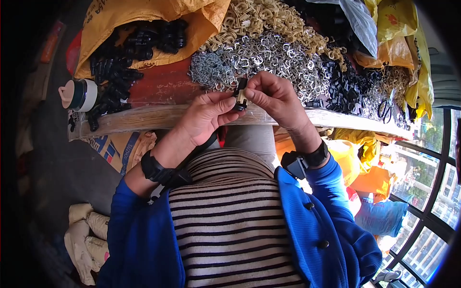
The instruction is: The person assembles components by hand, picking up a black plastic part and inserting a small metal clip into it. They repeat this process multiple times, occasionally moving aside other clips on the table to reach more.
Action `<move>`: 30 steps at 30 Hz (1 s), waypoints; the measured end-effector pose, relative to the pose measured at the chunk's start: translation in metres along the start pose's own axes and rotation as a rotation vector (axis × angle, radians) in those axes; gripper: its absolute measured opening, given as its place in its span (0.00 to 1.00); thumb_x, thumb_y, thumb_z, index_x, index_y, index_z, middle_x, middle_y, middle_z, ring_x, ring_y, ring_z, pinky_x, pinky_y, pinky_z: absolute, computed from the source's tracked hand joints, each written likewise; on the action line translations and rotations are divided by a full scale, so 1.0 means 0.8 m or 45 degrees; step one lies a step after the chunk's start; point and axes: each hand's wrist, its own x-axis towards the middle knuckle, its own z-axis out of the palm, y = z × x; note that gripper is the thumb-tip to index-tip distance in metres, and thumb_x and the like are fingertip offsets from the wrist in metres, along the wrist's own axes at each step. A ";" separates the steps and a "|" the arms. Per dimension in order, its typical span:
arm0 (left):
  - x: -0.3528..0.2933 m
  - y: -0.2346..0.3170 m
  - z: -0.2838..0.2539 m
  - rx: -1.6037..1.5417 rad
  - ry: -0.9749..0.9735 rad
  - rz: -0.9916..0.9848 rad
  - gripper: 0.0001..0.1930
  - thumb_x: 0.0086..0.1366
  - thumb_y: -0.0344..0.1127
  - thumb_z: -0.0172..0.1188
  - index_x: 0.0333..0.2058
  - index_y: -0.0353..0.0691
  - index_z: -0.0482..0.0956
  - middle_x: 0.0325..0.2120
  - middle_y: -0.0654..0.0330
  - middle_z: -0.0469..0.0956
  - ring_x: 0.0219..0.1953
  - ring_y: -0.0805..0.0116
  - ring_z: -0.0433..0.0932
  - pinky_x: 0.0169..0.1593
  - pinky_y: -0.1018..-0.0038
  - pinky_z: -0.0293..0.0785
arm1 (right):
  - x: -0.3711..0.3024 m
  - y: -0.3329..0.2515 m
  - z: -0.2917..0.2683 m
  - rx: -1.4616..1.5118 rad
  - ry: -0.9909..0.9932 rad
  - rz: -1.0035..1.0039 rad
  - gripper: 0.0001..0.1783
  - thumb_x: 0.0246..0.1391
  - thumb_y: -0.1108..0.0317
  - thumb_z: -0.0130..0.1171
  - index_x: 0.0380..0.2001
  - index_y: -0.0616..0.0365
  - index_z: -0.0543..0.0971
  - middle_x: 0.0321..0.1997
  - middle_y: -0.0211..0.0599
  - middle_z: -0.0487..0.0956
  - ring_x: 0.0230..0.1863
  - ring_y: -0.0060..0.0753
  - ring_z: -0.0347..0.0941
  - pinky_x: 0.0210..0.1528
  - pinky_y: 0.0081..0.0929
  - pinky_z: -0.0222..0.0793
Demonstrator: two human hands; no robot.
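Above the table's near edge, both my hands meet at a small black plastic part [238,106] with a cream clip-like piece [242,97] on it. My left hand [211,113] is closed, its thumb and fingers pinching the black part from the left. From the right, my right hand [274,98] pinches the cream piece between thumb and forefinger. The fingers partly cover both pieces, so I cannot tell how firmly they are joined. Just beyond lie a heap of small grey metal bits [210,69] and a wide pile of shiny bent metal pieces [283,62].
Cream clips [269,21] are heaped at the back. Black cylindrical parts [139,43] spill from an orange sack [113,14] at left, near a white-and-green container [89,95]. Small black pieces [349,85], scissors [385,109] and yellow bags [396,21] occupy the right side.
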 end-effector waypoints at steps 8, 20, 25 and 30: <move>0.006 0.000 0.012 0.013 -0.026 -0.080 0.12 0.54 0.33 0.51 0.36 0.34 0.70 0.31 0.58 0.73 0.33 0.67 0.74 0.36 0.80 0.72 | 0.000 0.014 0.006 0.078 0.032 -0.036 0.06 0.46 0.71 0.52 0.24 0.61 0.67 0.21 0.22 0.67 0.23 0.11 0.60 0.24 0.10 0.56; 0.017 0.008 0.009 0.295 0.056 -0.009 0.10 0.53 0.32 0.51 0.34 0.33 0.71 0.28 0.56 0.73 0.28 0.71 0.74 0.30 0.84 0.72 | -0.082 0.058 -0.219 -1.626 1.096 0.069 0.05 0.37 0.69 0.54 0.23 0.55 0.74 0.22 0.41 0.71 0.23 0.42 0.68 0.25 0.31 0.64; 0.024 0.008 0.012 0.245 0.078 -0.085 0.11 0.53 0.32 0.52 0.35 0.34 0.70 0.28 0.57 0.73 0.28 0.72 0.74 0.30 0.85 0.72 | -0.089 0.084 -0.245 -1.737 0.942 0.126 0.06 0.36 0.69 0.55 0.20 0.58 0.70 0.21 0.41 0.69 0.25 0.44 0.67 0.25 0.34 0.63; 0.025 0.005 0.011 0.148 0.093 -0.132 0.12 0.53 0.32 0.53 0.37 0.34 0.70 0.28 0.59 0.73 0.29 0.71 0.74 0.30 0.85 0.72 | -0.087 0.086 -0.243 -1.582 0.869 0.078 0.09 0.35 0.69 0.56 0.22 0.58 0.69 0.21 0.40 0.69 0.25 0.42 0.68 0.26 0.32 0.63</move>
